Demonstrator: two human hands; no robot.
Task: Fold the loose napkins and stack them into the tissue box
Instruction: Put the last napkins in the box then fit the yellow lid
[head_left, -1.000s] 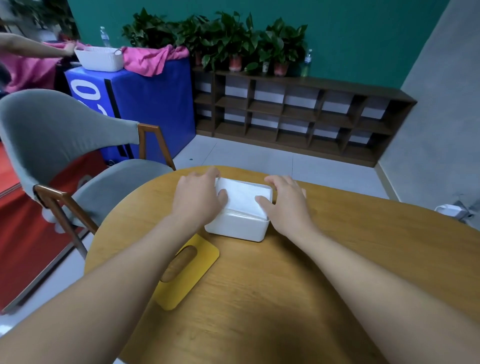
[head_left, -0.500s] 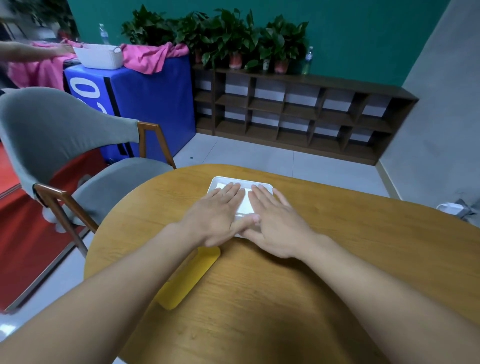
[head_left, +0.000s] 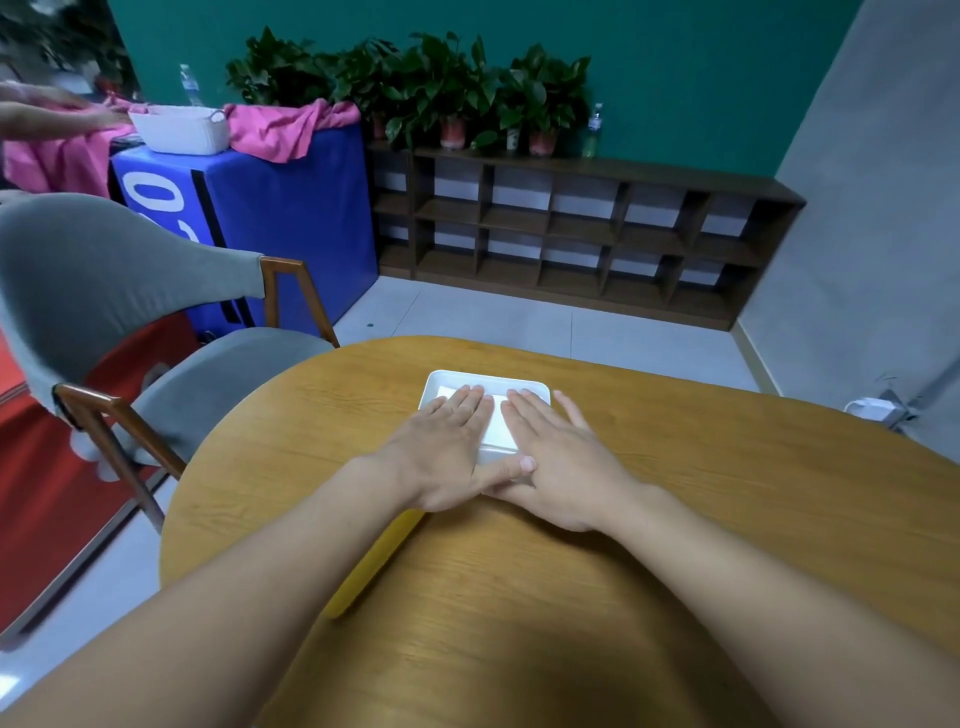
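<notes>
A white tissue box (head_left: 485, 376) stands on the round wooden table (head_left: 727, 493), its top filled with white napkins (head_left: 496, 426). My left hand (head_left: 441, 452) lies flat on the napkins with straight fingers, covering the box's left half. My right hand (head_left: 556, 457) lies flat beside it on the right half, fingers straight. The thumbs meet at the box's near edge. Most of the box's sides are hidden under my hands.
A yellow lid (head_left: 374, 561) lies on the table near my left forearm, partly hidden by it. A grey chair (head_left: 119, 291) stands at the table's left. Behind are a blue block, a dark shelf (head_left: 571, 228) with plants, and another person's arm (head_left: 47, 114) at the far left.
A second ago my hands held the box by its two sides. They moved onto its top and now press flat on the napkins; little differs from half a second ago.
</notes>
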